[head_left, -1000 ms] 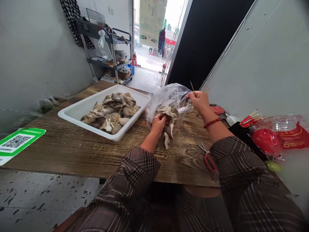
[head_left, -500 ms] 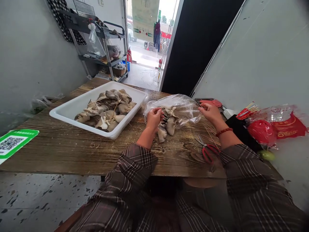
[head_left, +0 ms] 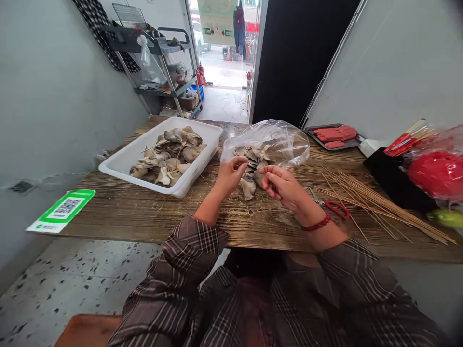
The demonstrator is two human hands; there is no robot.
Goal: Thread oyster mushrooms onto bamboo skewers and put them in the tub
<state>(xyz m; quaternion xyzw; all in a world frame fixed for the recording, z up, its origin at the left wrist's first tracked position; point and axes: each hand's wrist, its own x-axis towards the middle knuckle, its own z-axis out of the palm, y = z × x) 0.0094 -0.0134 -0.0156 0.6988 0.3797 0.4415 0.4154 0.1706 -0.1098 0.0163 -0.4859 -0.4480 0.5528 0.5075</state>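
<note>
Grey-brown oyster mushrooms spill from the mouth of a clear plastic bag at mid-table. Beside them, my left hand is curled, thumb and forefinger close together at the edge of the pile. Whatever lies between those fingertips is too small to make out. My right hand is closed in a pinch in front of the bag's mouth, and I cannot make out anything in it. Left of the bag, a white plastic tub holds more oyster mushrooms, with thin sticks showing among them.
Red-handled scissors and loose wooden skewers lie to the right. A dark tray of pink-red sticks stands at the back right, near a red plastic package. A green QR-code card lies at the left edge.
My right hand has left the bag's right side and come in toward the mushrooms, near my left hand. The view has turned right, showing more skewers and the tray.
</note>
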